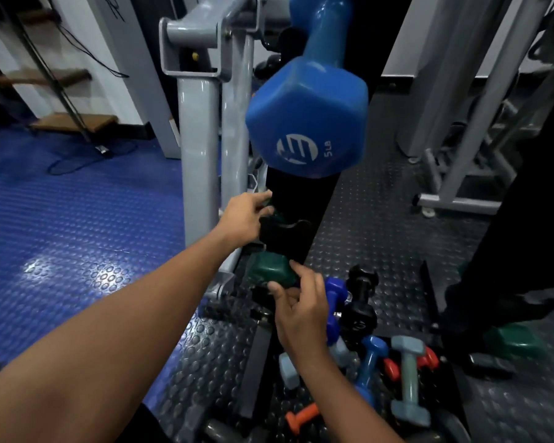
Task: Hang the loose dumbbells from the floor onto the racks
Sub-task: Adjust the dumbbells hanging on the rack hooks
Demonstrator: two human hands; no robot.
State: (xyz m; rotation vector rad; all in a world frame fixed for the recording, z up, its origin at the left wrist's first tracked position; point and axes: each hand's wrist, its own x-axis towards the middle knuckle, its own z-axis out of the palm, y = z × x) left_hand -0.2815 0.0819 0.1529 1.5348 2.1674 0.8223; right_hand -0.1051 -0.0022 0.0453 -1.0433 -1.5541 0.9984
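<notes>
Two bare hands are working at the black rack post (296, 199). The left hand (240, 220) is reaching to the post's left edge, fingers curled around the dark upper end of a green dumbbell (269, 271); how firmly it is closing there cannot be told. The right hand (301, 310) is gripping the lower green head from below and the right, thumb and fingers pressing on it. The green dumbbell is lying along the post, its long axis running roughly vertically, upper end beside a black cradle bracket (283, 233), lower head pointing toward the floor. Above the hands, a blue 5 LB dumbbell (307, 113) is hanging on the post, long axis upright, its lower head facing the camera and blocking the upper part of the post. A grey machine frame (199, 148) is standing just left of the post. On the dark studded floor mat (381, 199) near the right hand, loose dumbbells are lying in a heap: a purple-blue one (335, 302), a black one (360, 310), a blue one (370, 362), a grey one (408, 382), and an orange one (303, 415). Another green dumbbell (514, 342) is lying further right.
</notes>
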